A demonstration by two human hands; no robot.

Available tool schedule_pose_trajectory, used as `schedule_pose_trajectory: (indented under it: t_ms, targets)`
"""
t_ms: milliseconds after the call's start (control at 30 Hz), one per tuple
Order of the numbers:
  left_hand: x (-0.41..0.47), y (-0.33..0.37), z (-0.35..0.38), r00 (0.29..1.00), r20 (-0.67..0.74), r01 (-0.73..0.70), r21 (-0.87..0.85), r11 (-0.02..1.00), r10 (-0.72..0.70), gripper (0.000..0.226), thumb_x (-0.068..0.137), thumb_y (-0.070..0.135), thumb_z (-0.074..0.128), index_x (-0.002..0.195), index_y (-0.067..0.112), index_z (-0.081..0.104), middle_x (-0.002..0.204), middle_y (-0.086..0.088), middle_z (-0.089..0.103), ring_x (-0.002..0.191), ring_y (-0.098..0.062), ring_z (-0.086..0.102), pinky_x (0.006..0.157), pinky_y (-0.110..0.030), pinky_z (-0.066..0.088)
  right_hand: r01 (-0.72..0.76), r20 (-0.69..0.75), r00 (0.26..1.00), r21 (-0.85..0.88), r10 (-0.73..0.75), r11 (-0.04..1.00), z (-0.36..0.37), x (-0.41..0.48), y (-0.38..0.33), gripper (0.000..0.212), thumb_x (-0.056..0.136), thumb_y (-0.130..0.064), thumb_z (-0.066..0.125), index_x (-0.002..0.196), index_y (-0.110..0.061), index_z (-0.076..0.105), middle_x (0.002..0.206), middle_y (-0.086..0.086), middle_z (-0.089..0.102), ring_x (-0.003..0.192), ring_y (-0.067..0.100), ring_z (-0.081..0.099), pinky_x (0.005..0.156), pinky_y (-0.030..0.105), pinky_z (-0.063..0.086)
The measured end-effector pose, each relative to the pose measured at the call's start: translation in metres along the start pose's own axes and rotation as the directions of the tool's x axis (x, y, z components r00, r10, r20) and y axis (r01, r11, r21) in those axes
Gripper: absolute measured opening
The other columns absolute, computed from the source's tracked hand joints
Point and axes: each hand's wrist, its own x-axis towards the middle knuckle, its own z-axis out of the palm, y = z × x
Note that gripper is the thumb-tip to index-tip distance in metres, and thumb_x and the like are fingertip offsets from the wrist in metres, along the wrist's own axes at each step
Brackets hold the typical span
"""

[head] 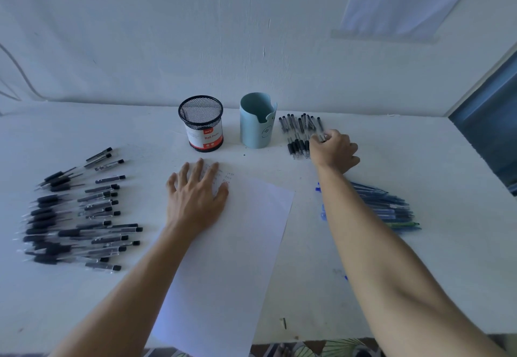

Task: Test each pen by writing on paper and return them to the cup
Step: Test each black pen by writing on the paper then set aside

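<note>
Picking step: the right hand [334, 149] reaches to the far-right cluster of black pens [298, 135]. Its fingertips are curled and pinch the outermost pen [321, 135] at the cluster's right edge, so a pen is probably being taken for testing.
Left hand: the left hand [197, 191] lies flat with fingers spread, pressing the far corner of the paper sheet [232, 244] beside faint scribbles.
Next move: likely lifting that single pen free of its neighbours, carrying it near and left to the sheet, then turning the tip downward to write.
Cups: a black wire-mesh cup [201, 123] with a red-and-white label and a pale blue plastic cup [257, 121] with a notched rim stand upright side by side, just beyond the sheet. No pens show in either.
Other pens: a large spread of black pens [75, 216] lies on the left, and blue pens [386, 208] lie fanned under the right forearm.
Materials: the pens are slim, with clear barrels and dark rubbery grips. The sheet is thin and smooth, and the counter [433, 272] is matt white with small ink marks.
</note>
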Motion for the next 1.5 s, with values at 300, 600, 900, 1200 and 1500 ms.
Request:
schedule_pose_trajectory:
  t_ms: [300, 600, 900, 1200, 1500]
  targets:
    - [0.000, -0.002, -0.003, 1.000, 0.016, 0.002, -0.032, 0.999, -0.001, 0.059, 0.098, 0.058, 0.036, 0.153, 0.037, 0.030, 0.165, 0.002, 0.022, 0.152, -0.026, 0.012, 0.121, -0.046, 0.008, 0.387, 0.171, 0.899, 0.120, -0.403, 0.914, -0.002, -0.095, -0.019, 0.029, 0.087, -0.029, 0.063, 0.115, -0.026, 0.067, 0.121, 0.001, 0.061, 0.118, 0.027, 0.050, 0.091, 0.036, 0.036]
    - [0.001, -0.009, -0.017, 0.996, 0.033, 0.086, -0.313, 0.946, -0.080, 0.066, 0.088, 0.051, 0.066, 0.146, 0.028, 0.047, 0.157, 0.006, 0.039, 0.150, -0.017, 0.022, 0.122, -0.037, 0.011, 0.695, 0.585, 0.605, -0.055, -0.541, 0.717, 0.010, -0.171, 0.011, 0.061, 0.093, -0.047, 0.032, 0.154, -0.038, 0.028, 0.167, -0.001, 0.011, 0.153, 0.023, 0.001, 0.121, 0.053, -0.004]
    - [-0.005, -0.046, -0.056, 0.980, -0.136, 0.055, -0.518, 0.854, -0.145, 0.025, 0.092, 0.015, 0.063, 0.115, 0.019, 0.073, 0.112, -0.001, 0.070, 0.108, -0.021, 0.061, 0.093, -0.034, 0.046, 0.743, 0.603, 0.582, -0.120, -0.546, 0.659, 0.007, -0.176, 0.017, 0.062, 0.101, -0.046, 0.030, 0.158, -0.034, 0.010, 0.168, -0.002, -0.004, 0.154, 0.023, -0.009, 0.121, 0.053, -0.009]
    - [-0.011, -0.101, -0.071, 0.924, -0.116, 0.377, 0.126, 0.918, -0.363, 0.016, 0.089, 0.014, 0.051, 0.100, 0.010, 0.062, 0.115, -0.014, 0.062, 0.113, -0.032, 0.045, 0.098, -0.047, 0.034, 0.723, 0.573, 0.606, -0.108, -0.551, 0.682, 0.009, -0.177, 0.018, 0.068, 0.094, -0.051, 0.031, 0.158, -0.032, 0.015, 0.168, 0.000, -0.001, 0.154, 0.021, -0.006, 0.122, 0.050, -0.008]
    - [-0.014, -0.103, -0.063, 0.915, -0.379, 0.164, 0.032, 0.986, -0.139, 0.013, 0.092, 0.008, 0.065, 0.096, 0.014, 0.076, 0.113, -0.011, 0.070, 0.113, -0.037, 0.050, 0.096, -0.050, 0.035, 0.722, 0.622, 0.581, -0.096, -0.525, 0.685, 0.006, -0.169, 0.018, 0.076, 0.094, -0.056, 0.043, 0.158, -0.034, 0.009, 0.167, -0.001, -0.008, 0.153, 0.017, -0.010, 0.123, 0.044, -0.009]
